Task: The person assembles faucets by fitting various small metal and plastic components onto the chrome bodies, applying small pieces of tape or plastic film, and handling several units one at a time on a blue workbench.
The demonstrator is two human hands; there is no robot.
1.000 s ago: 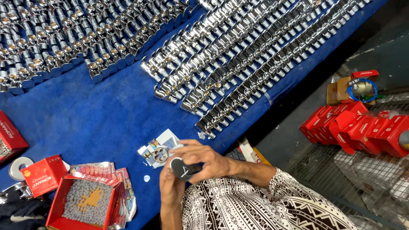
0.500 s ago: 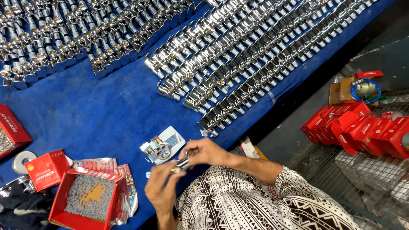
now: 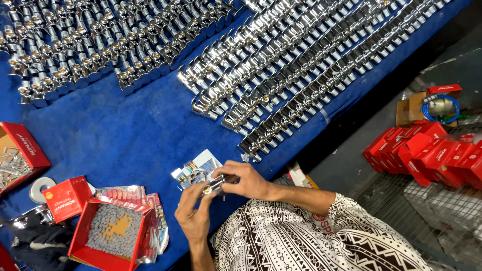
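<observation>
My right hand (image 3: 246,180) and my left hand (image 3: 193,213) together hold a small chrome tap fitting (image 3: 215,185) just above the near edge of the blue-covered table (image 3: 115,135). The right hand grips its body from above. The left hand's fingers pinch its open end from below. Under the hands lies a small printed card packet (image 3: 197,168). An open red box of small grey pieces (image 3: 113,233) sits to the left of my left hand.
Long rows of chrome fittings (image 3: 301,70) cover the far and right part of the table, more at the far left (image 3: 75,45). Red boxes (image 3: 22,150), a metal washer (image 3: 41,189) and plastic packets (image 3: 150,211) lie at left. Stacked red boxes (image 3: 432,150) sit on the floor at right.
The hands have shifted slightly and turned the fitting between them; a second ago the right hand covered a dark round end, now the left fingers pinch the chrome end.
</observation>
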